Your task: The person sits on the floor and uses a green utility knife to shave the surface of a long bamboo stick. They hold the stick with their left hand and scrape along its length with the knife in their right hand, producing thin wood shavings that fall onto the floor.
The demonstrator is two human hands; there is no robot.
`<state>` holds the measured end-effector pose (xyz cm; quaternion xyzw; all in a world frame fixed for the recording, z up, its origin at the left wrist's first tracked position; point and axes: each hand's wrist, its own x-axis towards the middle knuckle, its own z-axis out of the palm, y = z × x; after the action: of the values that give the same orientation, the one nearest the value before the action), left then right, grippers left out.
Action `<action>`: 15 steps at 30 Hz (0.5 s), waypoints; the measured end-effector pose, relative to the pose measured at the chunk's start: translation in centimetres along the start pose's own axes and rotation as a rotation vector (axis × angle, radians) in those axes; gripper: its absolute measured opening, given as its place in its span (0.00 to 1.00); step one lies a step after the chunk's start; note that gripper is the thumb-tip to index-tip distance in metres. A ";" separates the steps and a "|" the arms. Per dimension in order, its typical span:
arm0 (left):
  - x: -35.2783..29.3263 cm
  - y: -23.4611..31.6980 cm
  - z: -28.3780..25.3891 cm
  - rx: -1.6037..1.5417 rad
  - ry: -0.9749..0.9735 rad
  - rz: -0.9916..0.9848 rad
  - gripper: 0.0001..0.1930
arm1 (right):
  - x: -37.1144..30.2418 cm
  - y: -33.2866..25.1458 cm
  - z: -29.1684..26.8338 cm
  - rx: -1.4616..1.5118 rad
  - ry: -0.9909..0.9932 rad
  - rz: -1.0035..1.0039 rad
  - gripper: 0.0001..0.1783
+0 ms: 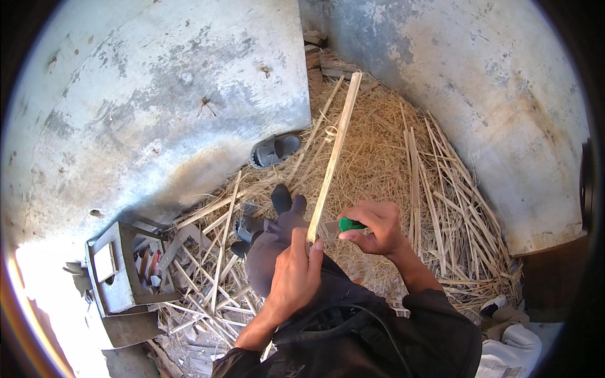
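Note:
A long pale strip of wood or split bamboo runs from my lap away toward the far corner. My left hand grips its near end, thumb and fingers closed round it. In my right hand is a knife with a green handle. Its thin blade points left, close to the strip just beyond my left fingers; whether it touches the wood I cannot tell. A curled shaving hangs at the strip's left side, farther along.
Straw-like shavings cover the floor. Several loose strips lie along the right wall, more at left. A grey clog sits near the left wall. A small wooden box-like stand holds odds and ends. White cloth lies lower right.

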<state>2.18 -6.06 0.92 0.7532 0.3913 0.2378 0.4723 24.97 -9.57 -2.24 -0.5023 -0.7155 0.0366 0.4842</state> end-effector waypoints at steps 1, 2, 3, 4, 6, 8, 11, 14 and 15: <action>0.0 0.0 0.0 0.015 0.008 0.013 0.12 | 0.1 -0.2 0.1 -0.019 -0.008 -0.008 0.20; 0.0 0.0 0.0 0.030 0.017 0.025 0.12 | 0.2 -0.4 0.2 -0.038 -0.017 -0.016 0.20; 0.0 0.1 0.0 0.046 0.024 0.038 0.12 | 0.3 -0.5 0.2 -0.057 -0.023 -0.025 0.20; 0.0 0.0 0.1 0.069 0.035 0.051 0.12 | 0.4 -0.5 0.3 -0.064 -0.027 -0.031 0.20; -0.1 0.0 0.2 0.115 0.056 0.075 0.13 | 0.5 -0.6 0.3 -0.077 -0.035 -0.042 0.21; -0.1 -0.1 0.3 0.174 0.089 0.111 0.13 | 0.7 -0.8 0.4 -0.077 -0.034 -0.052 0.21; -0.2 0.0 0.5 0.254 0.112 0.143 0.13 | 0.8 -1.0 0.4 -0.092 -0.037 -0.058 0.21; -0.2 0.1 0.6 0.312 0.131 0.140 0.14 | 0.7 -0.7 0.6 -0.114 -0.034 -0.065 0.21; -0.2 0.1 0.6 0.328 0.137 0.137 0.14 | 0.6 -0.6 0.6 -0.123 -0.030 -0.067 0.21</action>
<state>2.57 -6.57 0.72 0.8268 0.4040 0.2534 0.2983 24.05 -9.12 -1.82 -0.5060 -0.7402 -0.0160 0.4425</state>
